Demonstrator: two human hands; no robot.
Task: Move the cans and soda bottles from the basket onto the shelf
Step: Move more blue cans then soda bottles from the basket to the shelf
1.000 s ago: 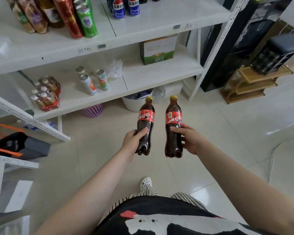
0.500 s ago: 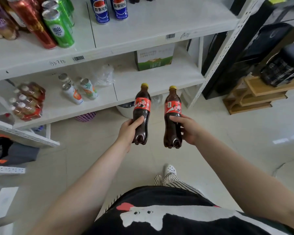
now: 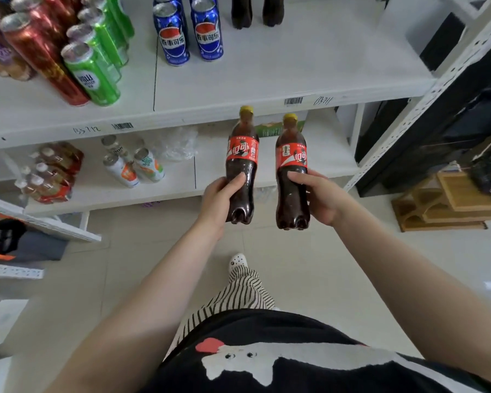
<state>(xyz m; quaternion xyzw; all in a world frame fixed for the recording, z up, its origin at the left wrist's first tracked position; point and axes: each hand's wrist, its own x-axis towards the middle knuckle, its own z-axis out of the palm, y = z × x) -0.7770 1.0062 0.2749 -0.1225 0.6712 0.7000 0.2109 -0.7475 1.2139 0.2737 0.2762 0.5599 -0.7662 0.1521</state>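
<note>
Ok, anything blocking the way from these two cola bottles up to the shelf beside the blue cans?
Nothing visible. The left hand and right hand each hold a cola bottle below the shelf, bare right of the blue cans.

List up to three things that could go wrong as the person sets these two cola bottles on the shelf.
1. The left hand and right hand each grip a cola bottle low on its body; either might tip or slip.
2. Lifting them, the caps could catch the shelf edge.
3. Reaching in might knock the blue cans or the dark bottles behind.
</note>
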